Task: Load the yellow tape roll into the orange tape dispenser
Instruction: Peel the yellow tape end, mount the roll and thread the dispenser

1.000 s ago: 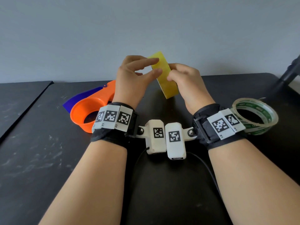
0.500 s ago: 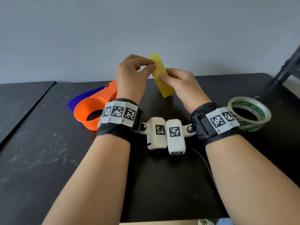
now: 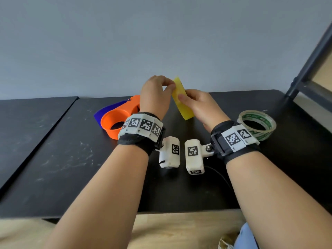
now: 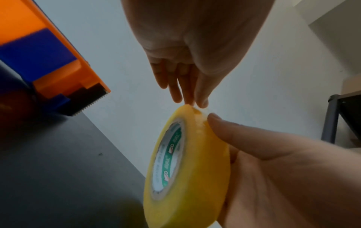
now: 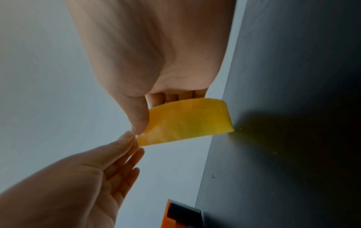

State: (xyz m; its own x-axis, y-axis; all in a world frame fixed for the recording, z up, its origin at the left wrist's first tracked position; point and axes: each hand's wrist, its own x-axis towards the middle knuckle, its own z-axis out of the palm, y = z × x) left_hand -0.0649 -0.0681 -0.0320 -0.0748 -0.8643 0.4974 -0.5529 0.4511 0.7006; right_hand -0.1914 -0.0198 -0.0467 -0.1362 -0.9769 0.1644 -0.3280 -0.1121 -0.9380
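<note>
The yellow tape roll (image 3: pixel 182 100) is held edge-on above the black table, between both hands. My right hand (image 3: pixel 181 97) grips it from the right, thumb (image 4: pixel 224 125) on the outer band and fingers behind. My left hand (image 3: pixel 172 86) pinches at the roll's upper rim with thumb and fingertips (image 4: pixel 201 101); a bit of pale tape edge shows there. In the left wrist view the roll (image 4: pixel 195 177) shows its white and green core. The orange tape dispenser (image 3: pixel 117 121) with blue parts lies on the table left of my left wrist, its toothed blade (image 4: pixel 91 101) facing the wall.
A clear tape roll with a green-printed core (image 3: pixel 257 125) lies flat on the table (image 3: pixel 53 159) beside my right wrist. A dark metal frame (image 3: pixel 305 69) stands at the far right. A grey wall is close behind the table. A cable runs under my wrists.
My left fingers have closed from spread over the roll to a pinch at its upper rim. Both hands with the roll sit a little farther from the camera view.
</note>
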